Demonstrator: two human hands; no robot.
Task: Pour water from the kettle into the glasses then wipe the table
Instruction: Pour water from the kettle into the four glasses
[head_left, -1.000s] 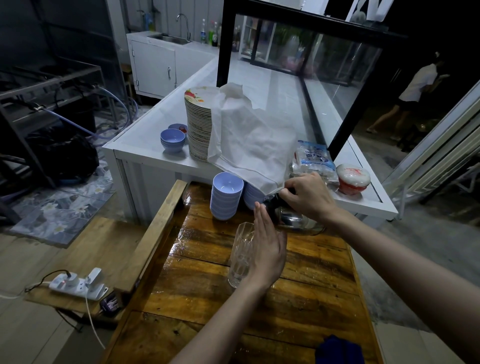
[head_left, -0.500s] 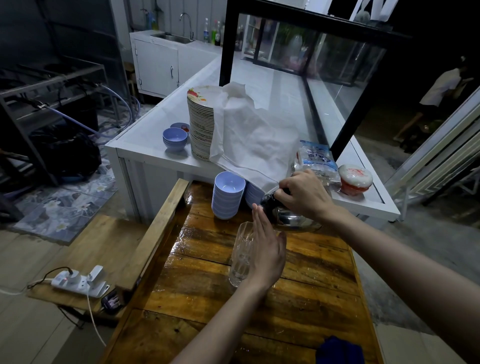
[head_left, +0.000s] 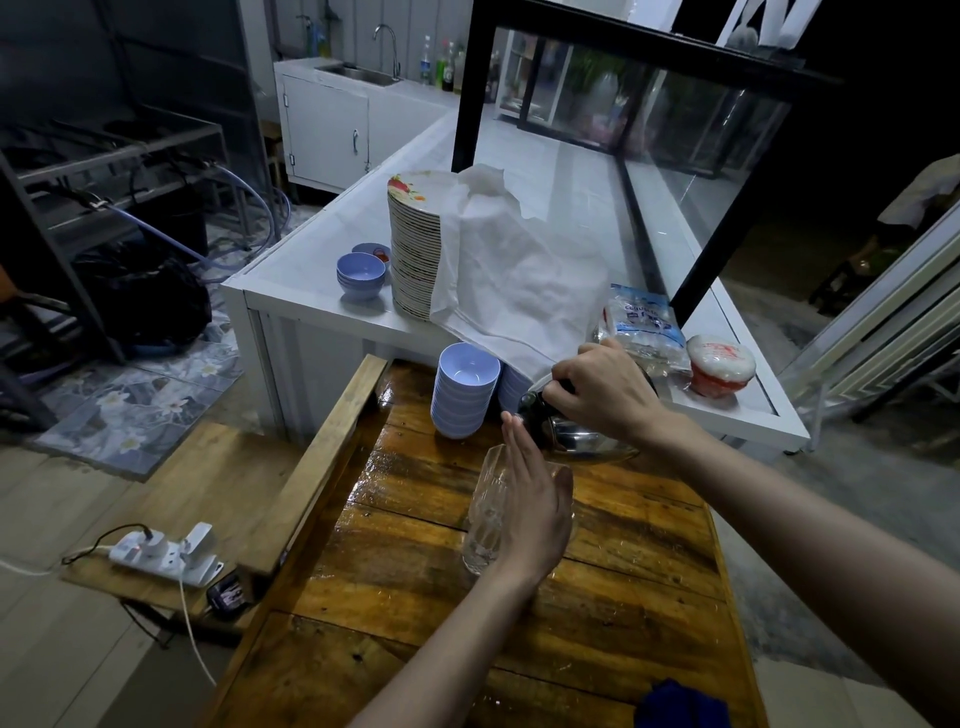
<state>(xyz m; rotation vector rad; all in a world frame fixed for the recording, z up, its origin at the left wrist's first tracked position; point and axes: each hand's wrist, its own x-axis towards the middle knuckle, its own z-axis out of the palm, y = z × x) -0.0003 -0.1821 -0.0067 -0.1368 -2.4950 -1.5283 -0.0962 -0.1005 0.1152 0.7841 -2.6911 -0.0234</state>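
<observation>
Right hand (head_left: 605, 387) clamps shiny steel kettle (head_left: 576, 436), tipped behind clear ribbed glass (head_left: 488, 512); left hand (head_left: 535, 506), fingers straight, flat against glass on wet wooden table (head_left: 623, 597).

Kettle (head_left: 576, 441): polished steel body, dark top, tipped toward the glass (head_left: 485, 512), just beyond it on the table (head_left: 639, 587); glass: clear, faceted, tall, upright near the table's middle, contents indiscernible; table: varnished wooden planks, wet and glossy around the glass; blue cloth (head_left: 678, 706) at its near edge.
</observation>
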